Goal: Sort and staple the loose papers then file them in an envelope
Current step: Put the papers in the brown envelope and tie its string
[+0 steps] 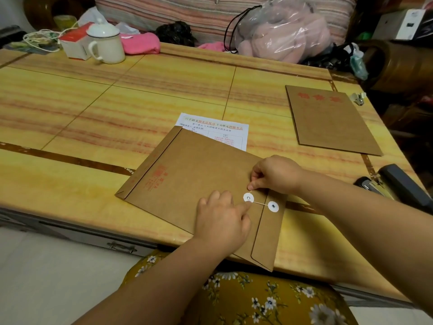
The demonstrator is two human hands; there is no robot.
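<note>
A brown string-tie envelope (187,174) lies slanted on the table's near edge, flap folded down at its right end. A thin white string (259,203) runs between its two white discs (248,197). My right hand (274,174) pinches the string's end just above the left disc. My left hand (222,219) presses on the envelope, its index finger beside that disc. A printed paper sheet (215,124) lies partly under the envelope's far corner.
A second brown envelope (328,118) lies at the far right. A black stapler (396,186) sits at the right edge, a small silver clip (358,97) farther back. A white mug (107,43), a box, pink cloth and plastic bags line the table's (117,102) far side.
</note>
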